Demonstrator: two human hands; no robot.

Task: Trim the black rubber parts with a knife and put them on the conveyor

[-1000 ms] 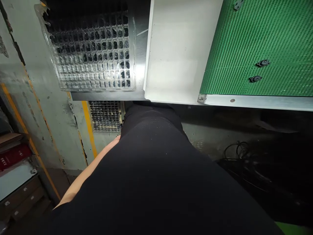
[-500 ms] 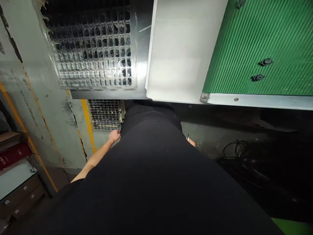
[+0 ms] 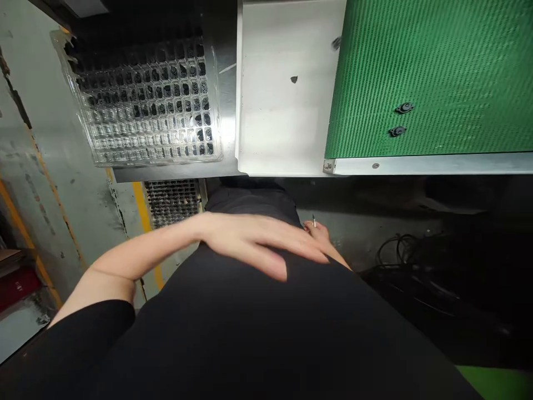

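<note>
My left hand (image 3: 258, 241) lies flat across my black clothing (image 3: 250, 322), fingers stretched out and holding nothing. Just beyond its fingertips, only a small part of my right hand (image 3: 320, 232) shows, pinched on a thin metal tool (image 3: 313, 222) whose tip points up. Above, a clear plastic grid tray (image 3: 145, 105) with several small black parts sits on a metal surface. Two black round parts (image 3: 403, 107) (image 3: 397, 131) lie on a green ribbed belt (image 3: 437, 66).
A white plate (image 3: 283, 111) lies between the tray and the belt. A second filled grid tray (image 3: 172, 200) sits lower, under the bench. Black cables (image 3: 408, 261) lie on the dark floor at right; a yellow floor stripe (image 3: 141, 205) and shelves at far left.
My left hand came up from beside the lower tray and now lies across my front. More of my right hand shows. The view has shifted slightly.
</note>
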